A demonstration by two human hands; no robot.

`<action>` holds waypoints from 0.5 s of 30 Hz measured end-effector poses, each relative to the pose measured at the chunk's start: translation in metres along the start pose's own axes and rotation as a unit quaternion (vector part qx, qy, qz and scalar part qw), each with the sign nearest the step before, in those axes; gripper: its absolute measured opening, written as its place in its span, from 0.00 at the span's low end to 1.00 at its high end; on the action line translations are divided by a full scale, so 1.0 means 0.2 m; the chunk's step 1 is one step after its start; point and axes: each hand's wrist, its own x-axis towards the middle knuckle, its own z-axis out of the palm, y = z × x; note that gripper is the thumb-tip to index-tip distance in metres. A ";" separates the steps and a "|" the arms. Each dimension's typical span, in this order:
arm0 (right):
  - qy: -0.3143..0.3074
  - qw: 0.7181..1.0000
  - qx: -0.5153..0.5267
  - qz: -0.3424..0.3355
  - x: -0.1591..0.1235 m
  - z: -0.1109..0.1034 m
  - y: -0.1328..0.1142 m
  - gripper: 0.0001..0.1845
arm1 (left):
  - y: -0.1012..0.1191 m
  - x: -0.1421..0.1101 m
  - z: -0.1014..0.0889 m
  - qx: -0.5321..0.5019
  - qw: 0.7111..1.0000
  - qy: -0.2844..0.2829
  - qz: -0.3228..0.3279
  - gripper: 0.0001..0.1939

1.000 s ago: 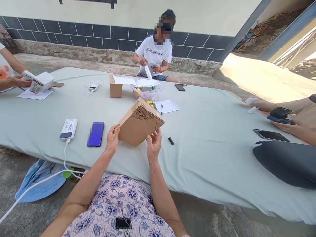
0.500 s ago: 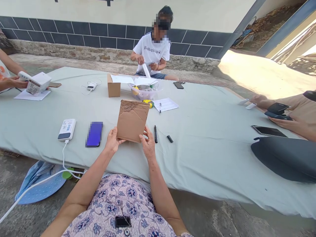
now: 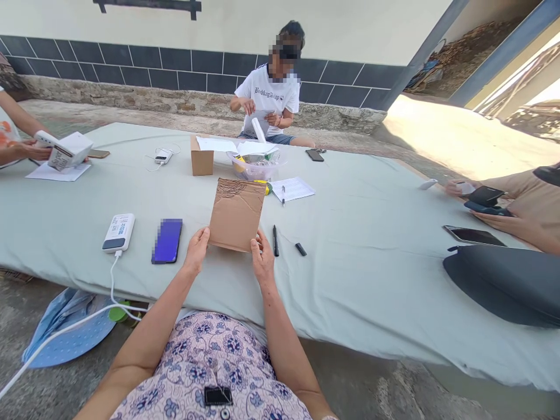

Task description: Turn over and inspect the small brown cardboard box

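A piece of brown cardboard (image 3: pixel 237 214) is held up over the table, with dark curved pen lines along its top edge. My left hand (image 3: pixel 198 251) grips its lower left edge, fingers behind it and thumb at the side. At the lower right corner my right hand (image 3: pixel 262 256) pinches it, thumb in front. Just right of that hand lie a black pen (image 3: pixel 275 240) and its separate black cap (image 3: pixel 300 249). To the left of my left hand are a phone with a blue-purple screen (image 3: pixel 167 241) and a white power bank (image 3: pixel 118 232) with a cable plugged in.
Beyond the cardboard stand a small open carton (image 3: pixel 202 162) and a plastic basket (image 3: pixel 256 170) with papers on top. A printed sheet (image 3: pixel 295 188) carries another pen. A dark cap-like object (image 3: pixel 503 286) and a tablet (image 3: pixel 473 235) lie at right. Other people sit around the cloth-covered table (image 3: pixel 363 280).
My hands keep hold of the cardboard, which has shifted very slightly to the right. The view has tilted up a little. At right, another person's hand has picked up a small white object.
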 end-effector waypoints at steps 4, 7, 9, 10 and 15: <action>0.001 1.000 -0.006 -0.006 -0.01 -0.01 -0.02 0.35 | -0.01 -0.01 0.01 0.097 0.990 0.015 0.100 0.23; 0.002 1.000 -0.012 0.001 -0.01 -0.01 -0.02 0.36 | -0.02 -0.03 0.02 0.139 0.984 -0.001 0.115 0.25; 0.006 1.000 -0.016 0.010 -0.02 -0.01 -0.03 0.36 | -0.03 -0.04 0.02 0.171 0.980 -0.001 0.106 0.27; 0.009 1.000 -0.018 0.015 -0.02 -0.01 -0.03 0.36 | -0.03 -0.04 0.02 0.190 0.977 0.005 0.098 0.29; 0.025 0.999 -0.019 0.021 -0.02 0.00 -0.02 0.33 | -0.02 -0.05 0.03 0.224 0.971 0.007 0.083 0.31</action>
